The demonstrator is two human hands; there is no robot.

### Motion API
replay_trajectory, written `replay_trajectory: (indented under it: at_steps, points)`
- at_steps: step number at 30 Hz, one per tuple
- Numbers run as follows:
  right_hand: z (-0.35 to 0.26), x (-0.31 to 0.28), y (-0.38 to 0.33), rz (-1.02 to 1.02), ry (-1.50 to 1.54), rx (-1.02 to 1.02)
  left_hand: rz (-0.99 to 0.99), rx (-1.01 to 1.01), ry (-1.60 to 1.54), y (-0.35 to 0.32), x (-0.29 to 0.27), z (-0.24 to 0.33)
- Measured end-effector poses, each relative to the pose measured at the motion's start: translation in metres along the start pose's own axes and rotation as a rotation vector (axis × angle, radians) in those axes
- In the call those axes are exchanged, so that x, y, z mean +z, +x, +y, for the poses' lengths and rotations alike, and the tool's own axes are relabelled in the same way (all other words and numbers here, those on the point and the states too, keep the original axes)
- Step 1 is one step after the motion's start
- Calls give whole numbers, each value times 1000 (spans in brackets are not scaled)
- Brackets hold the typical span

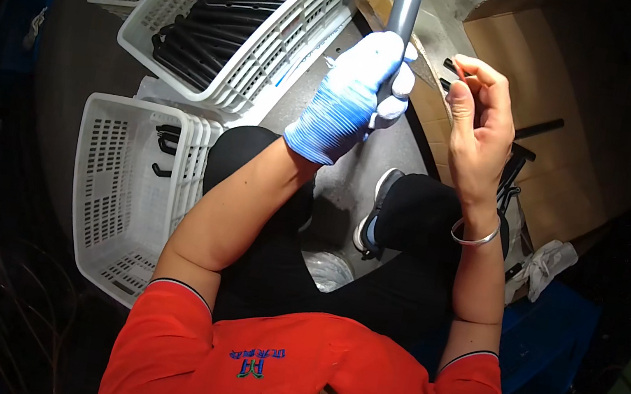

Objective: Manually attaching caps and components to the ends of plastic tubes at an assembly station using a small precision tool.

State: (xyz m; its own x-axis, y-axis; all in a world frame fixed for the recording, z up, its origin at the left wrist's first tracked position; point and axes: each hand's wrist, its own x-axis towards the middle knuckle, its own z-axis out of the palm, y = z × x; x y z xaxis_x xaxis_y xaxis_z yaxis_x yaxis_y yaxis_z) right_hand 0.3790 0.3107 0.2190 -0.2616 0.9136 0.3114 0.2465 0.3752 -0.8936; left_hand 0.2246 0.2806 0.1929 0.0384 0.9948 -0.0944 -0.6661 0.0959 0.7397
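Observation:
My left hand, in a white and blue knitted glove, is wrapped round a grey tube. The tube runs up past the top edge of the view, and its lower part is hidden by the glove. To the right, my bare right hand has thumb and index finger brought together, with a bangle at the wrist. A thin dark reddish sliver shows at the fingertips, too small to name. Short black ends appear just left of that thumb; whether the hand touches them I cannot tell.
A white plastic basket at the upper left holds many black rod-like parts. Nearer stands a white basket stack with a few black hooked pieces. At right are an open cardboard box, crumpled white gloves and a blue crate.

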Motion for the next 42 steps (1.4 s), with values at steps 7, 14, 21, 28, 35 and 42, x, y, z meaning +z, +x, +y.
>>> replay_trajectory:
  at_steps: [7,14,21,28,35,42]
  points:
    - [17,10,12,-67,284,114,-72,-270,-23,-3,4,-4]
    - [10,-2,19,-184,515,245,-248,-317,212,-6,17,5]
    - [15,-9,18,-177,434,148,-202,-176,603,-7,19,5]
    - [13,-15,12,-355,480,155,-283,-230,206,-7,7,1]
    - [5,-24,3,-144,-335,-292,-158,-176,233,-6,10,7]
    - [-5,-19,3,-123,-391,-548,-171,-190,208,-8,6,12]
